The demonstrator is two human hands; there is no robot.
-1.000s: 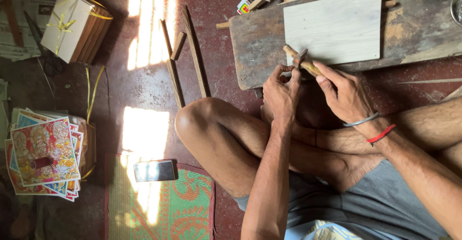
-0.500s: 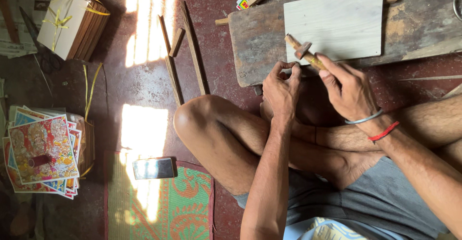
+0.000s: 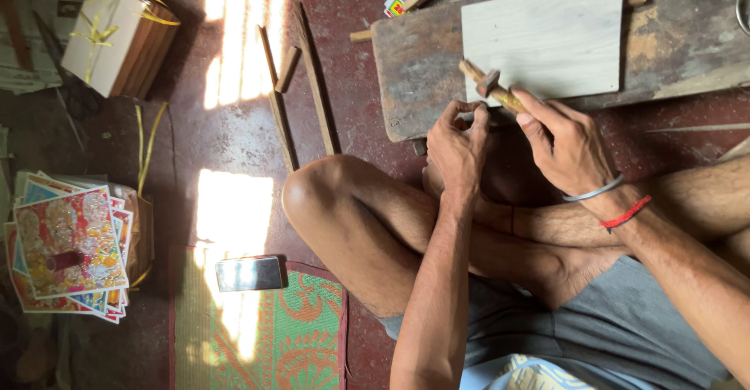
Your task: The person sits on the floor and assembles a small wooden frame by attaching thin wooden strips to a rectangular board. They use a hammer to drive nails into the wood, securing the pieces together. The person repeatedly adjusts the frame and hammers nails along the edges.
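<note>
Seated person on the floor with a low worktop point(image 3: 414, 69) just ahead of the crossed legs.

A flat board point(image 3: 547, 34) lies on the worktop. Both hands meet at its near edge: the right hand point(image 3: 566, 144) holds a small hammer point(image 3: 492, 85) over the board's corner, the left hand point(image 3: 457, 148) just beside it. Wooden sticks point(image 3: 301, 77) lie on the floor left of the worktop, a tied box point(image 3: 117, 34) farther left. A phone point(image 3: 250, 273) rests on a mat point(image 3: 258, 335) by the left knee, a stack of prints point(image 3: 70, 245) beyond it.

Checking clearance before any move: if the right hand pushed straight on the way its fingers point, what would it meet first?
Likely the pale rectangular wooden panel on the worn plank; the right hand points there, though height is unclear.
</note>
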